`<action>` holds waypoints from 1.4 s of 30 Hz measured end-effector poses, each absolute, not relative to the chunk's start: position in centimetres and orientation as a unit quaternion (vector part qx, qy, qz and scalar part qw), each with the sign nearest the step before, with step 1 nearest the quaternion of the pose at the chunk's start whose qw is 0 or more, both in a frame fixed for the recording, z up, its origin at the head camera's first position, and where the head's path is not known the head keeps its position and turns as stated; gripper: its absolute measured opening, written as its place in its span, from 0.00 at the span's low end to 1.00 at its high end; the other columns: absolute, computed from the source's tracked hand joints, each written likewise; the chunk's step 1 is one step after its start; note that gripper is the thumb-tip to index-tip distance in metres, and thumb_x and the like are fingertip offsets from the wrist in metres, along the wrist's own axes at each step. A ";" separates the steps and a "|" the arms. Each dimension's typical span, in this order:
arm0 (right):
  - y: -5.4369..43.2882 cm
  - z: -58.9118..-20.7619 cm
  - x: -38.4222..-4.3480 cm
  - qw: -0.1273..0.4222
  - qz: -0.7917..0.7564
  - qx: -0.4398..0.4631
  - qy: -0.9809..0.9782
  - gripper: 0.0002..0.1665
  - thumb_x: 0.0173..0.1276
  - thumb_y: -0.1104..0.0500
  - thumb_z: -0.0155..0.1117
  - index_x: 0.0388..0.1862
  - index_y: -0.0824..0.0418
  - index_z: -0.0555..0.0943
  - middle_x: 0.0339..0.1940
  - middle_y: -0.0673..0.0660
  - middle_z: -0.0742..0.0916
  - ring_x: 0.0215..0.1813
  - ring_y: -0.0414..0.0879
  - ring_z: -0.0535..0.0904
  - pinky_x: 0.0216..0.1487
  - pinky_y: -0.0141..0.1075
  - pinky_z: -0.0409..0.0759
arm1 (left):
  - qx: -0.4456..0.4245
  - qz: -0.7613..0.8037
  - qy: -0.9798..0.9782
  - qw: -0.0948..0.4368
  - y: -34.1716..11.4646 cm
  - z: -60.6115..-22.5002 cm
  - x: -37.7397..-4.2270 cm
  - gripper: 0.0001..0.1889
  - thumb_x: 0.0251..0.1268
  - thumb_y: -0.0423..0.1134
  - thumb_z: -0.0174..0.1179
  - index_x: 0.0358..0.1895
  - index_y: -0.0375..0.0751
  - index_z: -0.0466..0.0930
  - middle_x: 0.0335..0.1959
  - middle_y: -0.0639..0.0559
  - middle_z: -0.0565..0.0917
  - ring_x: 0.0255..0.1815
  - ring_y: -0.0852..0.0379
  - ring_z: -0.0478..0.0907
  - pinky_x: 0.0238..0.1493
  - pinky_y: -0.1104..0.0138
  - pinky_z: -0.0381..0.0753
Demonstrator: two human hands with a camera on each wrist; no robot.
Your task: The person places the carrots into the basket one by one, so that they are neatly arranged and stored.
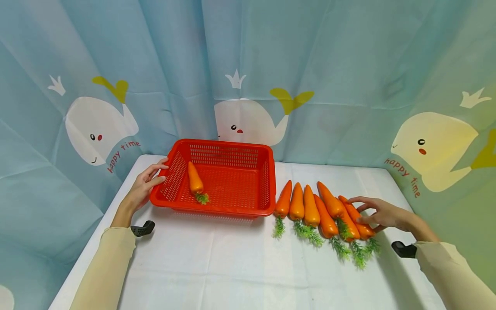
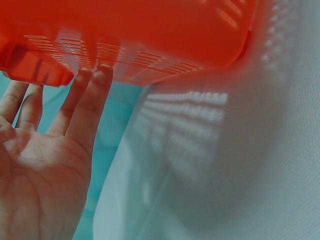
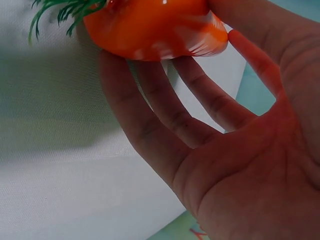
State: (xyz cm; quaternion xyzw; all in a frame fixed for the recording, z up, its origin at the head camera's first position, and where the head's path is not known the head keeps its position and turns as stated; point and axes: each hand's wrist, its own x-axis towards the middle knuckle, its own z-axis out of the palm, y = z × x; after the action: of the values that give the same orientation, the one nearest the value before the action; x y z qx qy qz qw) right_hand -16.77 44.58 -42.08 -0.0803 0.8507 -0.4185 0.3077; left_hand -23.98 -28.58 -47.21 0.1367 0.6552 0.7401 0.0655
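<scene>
My left hand (image 1: pixel 141 189) holds the left rim of a red plastic basket (image 1: pixel 217 208), its fingertips on the slotted side wall in the left wrist view. The thumb is hidden there. Inside the basket lies one orange carrot (image 1: pixel 195 180) with a green tuft. Over on the right, my right hand (image 1: pixel 385 214) grips the rightmost carrot (image 1: pixel 362 226) of a group, thumb and fingers spread around its thick end. In the right wrist view, several fingertips press against that carrot (image 3: pixel 150 35), beside its green leaves (image 3: pixel 70 12).
Several more carrots (image 1: pixel 297 202) lie side by side right of the basket, some overlapping, leafy ends toward the front. A white cloth (image 1: pixel 232 267) covers the table. Behind it hangs a light blue curtain (image 1: pixel 182 51) with printed whales.
</scene>
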 end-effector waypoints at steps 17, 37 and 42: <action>44.4 -41.6 -16.7 0.302 -0.411 -0.078 0.856 0.38 0.72 0.61 0.68 0.76 0.68 0.63 0.65 0.83 0.68 0.48 0.58 0.82 0.39 0.51 0.89 | 0.146 0.741 0.652 0.060 -28.6 -47.1 -24.1 0.16 0.78 0.30 0.53 0.64 0.34 0.70 0.84 0.49 0.51 0.79 0.48 0.53 0.55 0.66 0.84; 44.3 -39.7 -17.4 0.261 -0.367 -0.116 0.885 0.35 0.70 0.63 0.69 0.72 0.71 0.68 0.57 0.80 0.74 0.38 0.54 0.85 0.31 0.48 0.89 | 0.132 0.728 0.670 0.062 -28.7 -46.6 -23.9 0.18 0.76 0.31 0.55 0.64 0.30 0.70 0.84 0.48 0.53 0.79 0.46 0.52 0.55 0.66 0.83; 44.6 -38.4 -17.5 0.243 -0.367 -0.133 0.888 0.30 0.70 0.64 0.69 0.70 0.61 0.73 0.55 0.79 0.76 0.34 0.51 0.86 0.30 0.47 0.89 | 0.135 0.717 0.682 0.046 -28.5 -46.6 -23.9 0.17 0.76 0.31 0.55 0.63 0.28 0.71 0.83 0.46 0.56 0.80 0.44 0.51 0.55 0.68 0.83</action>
State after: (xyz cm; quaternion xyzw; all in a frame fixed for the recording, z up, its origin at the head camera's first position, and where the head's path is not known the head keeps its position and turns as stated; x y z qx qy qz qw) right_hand -17.48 44.57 -38.45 -0.1328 0.8882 -0.3670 0.2427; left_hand -23.86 -28.51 -46.57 0.1354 0.6820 0.7172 0.0459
